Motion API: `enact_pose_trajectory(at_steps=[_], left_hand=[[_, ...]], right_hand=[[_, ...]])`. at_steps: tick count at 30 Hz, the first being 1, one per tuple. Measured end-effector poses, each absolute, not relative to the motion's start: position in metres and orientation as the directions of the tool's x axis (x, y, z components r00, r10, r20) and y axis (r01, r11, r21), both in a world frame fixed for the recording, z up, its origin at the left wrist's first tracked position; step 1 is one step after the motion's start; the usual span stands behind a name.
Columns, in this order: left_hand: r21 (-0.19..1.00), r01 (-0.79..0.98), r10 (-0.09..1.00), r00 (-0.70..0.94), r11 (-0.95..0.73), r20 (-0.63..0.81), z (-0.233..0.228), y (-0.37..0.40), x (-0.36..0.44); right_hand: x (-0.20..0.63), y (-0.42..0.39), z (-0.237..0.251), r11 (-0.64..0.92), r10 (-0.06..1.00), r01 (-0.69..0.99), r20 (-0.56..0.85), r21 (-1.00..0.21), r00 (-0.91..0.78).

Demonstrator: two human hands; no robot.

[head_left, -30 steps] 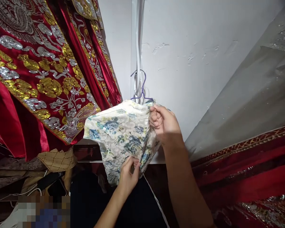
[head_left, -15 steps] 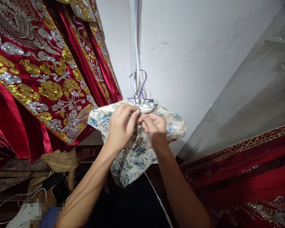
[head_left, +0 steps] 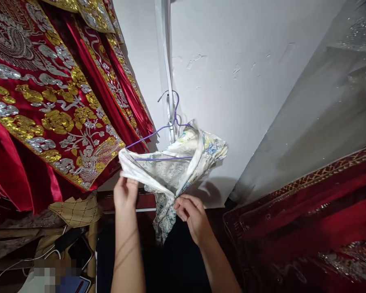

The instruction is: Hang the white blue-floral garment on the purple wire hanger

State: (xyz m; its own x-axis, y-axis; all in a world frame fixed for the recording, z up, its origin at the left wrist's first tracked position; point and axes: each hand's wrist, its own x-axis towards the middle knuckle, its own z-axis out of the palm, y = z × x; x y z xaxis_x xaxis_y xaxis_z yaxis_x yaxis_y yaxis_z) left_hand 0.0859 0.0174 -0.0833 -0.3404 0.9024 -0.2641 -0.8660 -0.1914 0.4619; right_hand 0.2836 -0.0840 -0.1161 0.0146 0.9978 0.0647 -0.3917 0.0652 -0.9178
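The floral garment (head_left: 173, 167) hangs half off the purple wire hanger (head_left: 171, 126) against the white wall (head_left: 238, 101). The left hand (head_left: 125, 192) pinches its left edge, the right hand (head_left: 192, 211) grips the lower seam. It looks mid-removal; next, freeing the right shoulder needs a gentle pull. Red embroidered robes (head_left: 49, 106) hang left.

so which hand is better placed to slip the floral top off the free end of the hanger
Left, probably: the left hand grips the floral top right by the purple hanger's bare arm; the right hand pinches lower fabric.
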Motion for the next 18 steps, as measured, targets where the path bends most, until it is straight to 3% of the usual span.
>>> enact_pose_trajectory(at_steps=[7, 11, 14, 16, 18], left_hand=[[0.597, -0.802, 0.934, -0.208, 0.008, -0.291, -0.161, -0.028, 0.166], [0.707, -0.707, 0.954, -0.226, -0.02, -0.199, -0.162, -0.045, 0.163], [0.779, -0.61, 0.961, -0.273, -0.145, -0.035, -0.14, -0.057, 0.153], [0.81, -0.554, 0.959, -0.282, -0.193, 0.035, -0.12, -0.069, 0.152], [0.862, -0.45, 0.952, -0.288, -0.233, 0.107, -0.103, -0.083, 0.158]], right_hand=[[0.309, -0.085, -0.11, 0.06, 0.993, -0.229, 0.082, -0.972, -0.085], [0.305, -0.092, -0.127, -0.039, 0.991, -0.304, 0.002, -0.952, -0.133], [0.302, -0.089, -0.137, 0.066, 0.998, -0.441, 0.052, -0.895, 0.044], [0.301, -0.084, -0.14, 0.179, 0.973, -0.384, 0.105, -0.906, 0.208], [0.299, -0.08, -0.142, 0.202, 0.961, -0.284, 0.134, -0.937, 0.244]])
